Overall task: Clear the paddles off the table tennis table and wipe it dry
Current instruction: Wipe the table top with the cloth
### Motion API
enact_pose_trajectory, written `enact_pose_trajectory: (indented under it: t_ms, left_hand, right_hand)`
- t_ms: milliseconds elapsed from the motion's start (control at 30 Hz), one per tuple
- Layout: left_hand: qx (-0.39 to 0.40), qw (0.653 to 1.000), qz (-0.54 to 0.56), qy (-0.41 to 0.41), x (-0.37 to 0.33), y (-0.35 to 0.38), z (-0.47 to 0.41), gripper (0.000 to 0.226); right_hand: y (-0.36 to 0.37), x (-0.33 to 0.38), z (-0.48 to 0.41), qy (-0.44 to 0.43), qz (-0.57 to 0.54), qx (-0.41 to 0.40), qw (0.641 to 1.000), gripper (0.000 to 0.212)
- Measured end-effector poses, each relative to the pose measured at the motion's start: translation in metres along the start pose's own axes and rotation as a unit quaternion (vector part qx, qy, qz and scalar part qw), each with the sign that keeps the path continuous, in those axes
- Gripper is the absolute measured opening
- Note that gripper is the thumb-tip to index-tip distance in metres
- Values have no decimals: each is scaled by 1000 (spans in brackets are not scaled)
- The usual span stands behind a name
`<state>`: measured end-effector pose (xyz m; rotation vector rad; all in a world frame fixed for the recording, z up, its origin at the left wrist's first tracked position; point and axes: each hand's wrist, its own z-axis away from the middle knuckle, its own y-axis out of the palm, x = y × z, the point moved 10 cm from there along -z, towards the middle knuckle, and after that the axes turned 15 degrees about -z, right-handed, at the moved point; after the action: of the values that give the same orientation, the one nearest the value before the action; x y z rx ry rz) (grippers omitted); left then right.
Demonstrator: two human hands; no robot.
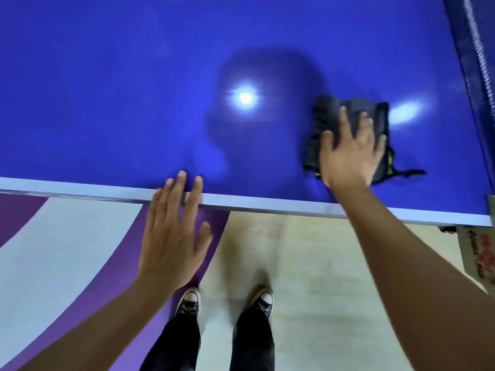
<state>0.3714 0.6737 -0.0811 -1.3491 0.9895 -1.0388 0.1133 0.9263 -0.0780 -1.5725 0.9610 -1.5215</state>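
The floor point(321, 263) is pale cream on the near right. To the left it carries curved painted bands: a purple band point(128, 263), then a white band point(53, 250), then a darker purple patch point(18, 212) at the left edge. The glossy blue table point(107, 76), edged in white, fills the far side and throws back two bright spots: a round glare point(245, 97) near the middle and a streaked glare point(405, 109) further right. A blurred card point(479, 250) with red and black lettering shows at the right edge.
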Motion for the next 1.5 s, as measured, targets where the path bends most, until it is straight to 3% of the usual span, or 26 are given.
enact_pose_trajectory:
  t_ms: [133,333,600,700,833,1100,1233,1367,1500]
  left_hand:
    - [-2,1000,9,-4,68,4,29,71]
    - [25,997,74,-19,115,10,51,74]
    - [-1,996,65,-65,106,4,51,70]
    - [-13,994,73,-77,81,0,48,72]
    - [-9,999,43,-11,14,2,47,76]
    - [-7,997,42,71,-132,0,36,73]
    - [18,999,35,26,-164,10,33,78]
    - [22,998,52,-9,-164,6,30,85]
    - [5,1000,20,8,-164,-8,27,77]
  right_hand:
    - [56,105,44,-70,10,36,997,65]
    - [117,247,138,-204,-4,73,976,63]
    - [129,263,166,-257,-7,115,960,59]
    - [116,238,167,-251,-32,121,960,58]
    - [81,163,147,-212,-52,111,970,59]
    - [-36,-62,71,-73,-13,40,996,59]
    - [-95,-165,44,14,-14,-14,1000,58]
    - [-111,-194,33,44,-9,-41,998,58]
    - [-114,-197,36,44,-26,-59,997,58]
